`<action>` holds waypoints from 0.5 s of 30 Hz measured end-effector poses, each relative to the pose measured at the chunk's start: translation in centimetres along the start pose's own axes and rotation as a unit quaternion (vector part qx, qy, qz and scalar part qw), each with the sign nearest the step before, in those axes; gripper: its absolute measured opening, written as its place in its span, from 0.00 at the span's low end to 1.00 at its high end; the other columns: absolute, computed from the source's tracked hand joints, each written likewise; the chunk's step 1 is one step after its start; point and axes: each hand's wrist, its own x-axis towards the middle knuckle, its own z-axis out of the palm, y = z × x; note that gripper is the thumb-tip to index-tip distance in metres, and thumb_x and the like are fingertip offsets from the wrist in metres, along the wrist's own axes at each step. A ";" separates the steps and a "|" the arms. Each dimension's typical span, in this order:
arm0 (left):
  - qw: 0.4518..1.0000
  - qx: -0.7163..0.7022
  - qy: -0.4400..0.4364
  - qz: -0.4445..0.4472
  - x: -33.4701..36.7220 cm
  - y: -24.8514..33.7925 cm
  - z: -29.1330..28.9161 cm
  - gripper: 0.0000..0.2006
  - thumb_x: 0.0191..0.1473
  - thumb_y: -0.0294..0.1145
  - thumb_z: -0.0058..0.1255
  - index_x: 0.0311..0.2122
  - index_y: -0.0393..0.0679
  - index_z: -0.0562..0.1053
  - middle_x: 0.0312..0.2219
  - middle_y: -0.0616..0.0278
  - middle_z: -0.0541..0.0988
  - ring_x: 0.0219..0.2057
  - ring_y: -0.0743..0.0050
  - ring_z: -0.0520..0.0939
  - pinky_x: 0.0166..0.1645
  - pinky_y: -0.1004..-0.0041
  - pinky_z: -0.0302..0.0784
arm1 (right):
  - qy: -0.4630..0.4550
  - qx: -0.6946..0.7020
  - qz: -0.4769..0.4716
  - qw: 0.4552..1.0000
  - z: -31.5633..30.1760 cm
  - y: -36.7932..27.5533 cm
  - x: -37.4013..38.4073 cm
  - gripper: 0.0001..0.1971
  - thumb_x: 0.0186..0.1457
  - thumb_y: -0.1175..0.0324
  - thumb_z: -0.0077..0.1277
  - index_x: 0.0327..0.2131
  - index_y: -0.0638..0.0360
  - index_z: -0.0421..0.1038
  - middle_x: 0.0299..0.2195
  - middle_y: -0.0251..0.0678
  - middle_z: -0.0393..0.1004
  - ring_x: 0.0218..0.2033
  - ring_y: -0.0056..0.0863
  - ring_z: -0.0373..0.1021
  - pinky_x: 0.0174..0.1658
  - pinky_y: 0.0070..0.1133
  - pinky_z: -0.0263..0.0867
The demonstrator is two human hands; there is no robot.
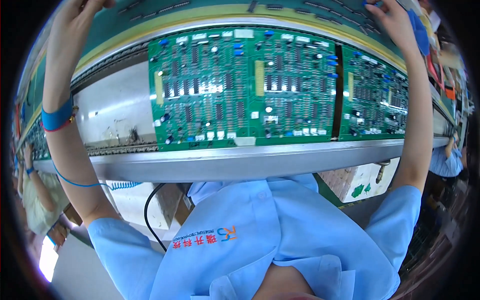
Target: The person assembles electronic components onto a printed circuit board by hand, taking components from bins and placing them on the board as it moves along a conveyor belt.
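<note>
My left hand [82, 7] reaches to the far left, over the green bench surface behind the conveyor. Its fingertips are mostly cut off by the upper edge, so their grip is hidden. At the far right, my right hand [391, 17] has its thumb and fingers drawn together near several dark chips [336, 21]. A tiny blue spot shows at its fingertips, too small to name. Between my forearms lie green circuit boards, a wide double one [245, 95] and another [375, 95] to its right, filled with chips, white connectors and blue parts.
A metal rail [250, 162] runs along the conveyor's near side, by my body. A blue wrist strap [57, 119] on my left arm trails a coiled cord [125, 185]. Other people work at the left and right rims. White boxes [360, 182] stand under the line.
</note>
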 end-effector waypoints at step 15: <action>0.984 -0.043 -0.132 -0.114 -11.4 9.1 -0.8 0.16 0.50 0.21 0.57 0.47 0.36 0.77 0.36 0.61 0.79 0.34 0.77 0.77 0.41 0.79 0.73 | -0.015 0.044 -0.035 0.998 0.6 6.8 2.8 0.16 0.62 0.50 0.47 0.44 0.48 0.75 0.28 0.21 0.67 0.27 0.08 0.61 0.27 0.12 0.49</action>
